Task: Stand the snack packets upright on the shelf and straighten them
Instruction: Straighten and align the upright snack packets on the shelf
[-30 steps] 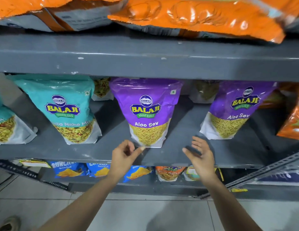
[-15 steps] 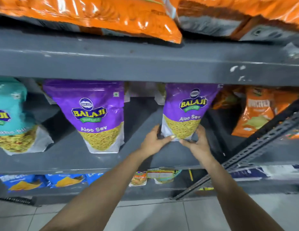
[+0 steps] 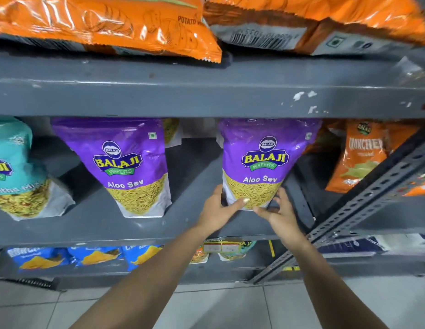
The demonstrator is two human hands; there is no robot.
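Note:
On the grey middle shelf [image 3: 206, 229] stands a purple Aloo Sev packet [image 3: 266, 160], upright. My left hand [image 3: 218, 210] grips its lower left corner, thumb across the front. My right hand [image 3: 278, 213] holds its lower right corner. A second purple Aloo Sev packet [image 3: 126, 162] stands upright to the left, untouched. Further left a teal mix packet [image 3: 14, 172] leans at the frame's edge.
Orange crisp bags [image 3: 107, 27] lie flat on the shelf above. An orange packet [image 3: 358, 157] stands at the right behind a slanted perforated steel brace [image 3: 372, 193]. Blue packets [image 3: 64, 256] sit on the lower shelf. Tiled floor is below.
The view has shifted right. Both hands moved from the left purple packet to the right one and now grip its bottom corners.

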